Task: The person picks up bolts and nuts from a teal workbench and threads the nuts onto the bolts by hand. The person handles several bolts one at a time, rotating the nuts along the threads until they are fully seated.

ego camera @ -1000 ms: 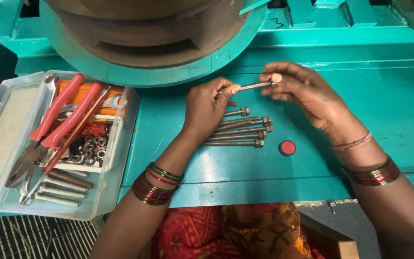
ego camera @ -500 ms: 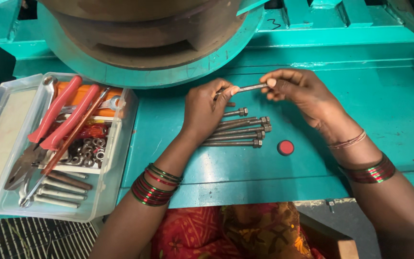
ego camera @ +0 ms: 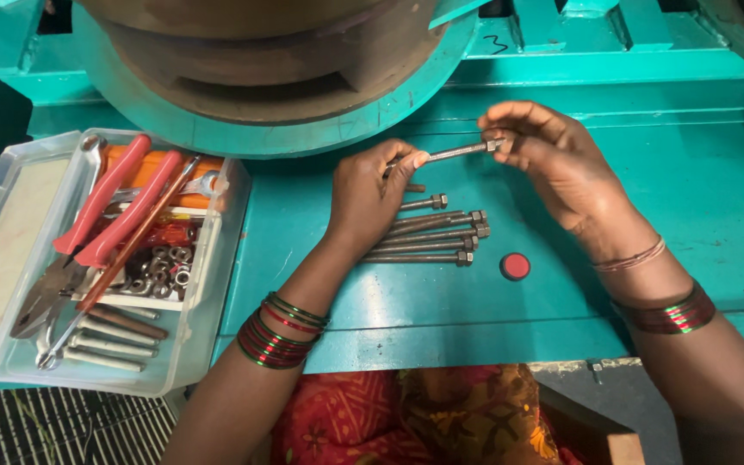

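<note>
Both grips pinch one long bolt (ego camera: 454, 153) above the teal surface (ego camera: 716, 198): left hand (ego camera: 372, 198) at the threaded end, right hand (ego camera: 553, 159) at the nut end. It looks stiff, light, slightly slippery; the ends suit holding. More bolts (ego camera: 428, 237) lie just below.

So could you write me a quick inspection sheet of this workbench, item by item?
Surface: teal metal bench, paint scuffed in places.
Job's things: one long bolt held level above the bench; a row of like bolts lying side by side under it.
Clutter: small red round cap beside the bolts; clear plastic box at the bench's left end with red-handled pliers, nuts and rods.
Hands: left hand pinches the bolt's plain end, right hand its nut end.
Cables: nothing seen.
Surroundings: large round machine part on a teal base at the bench's back.
</note>
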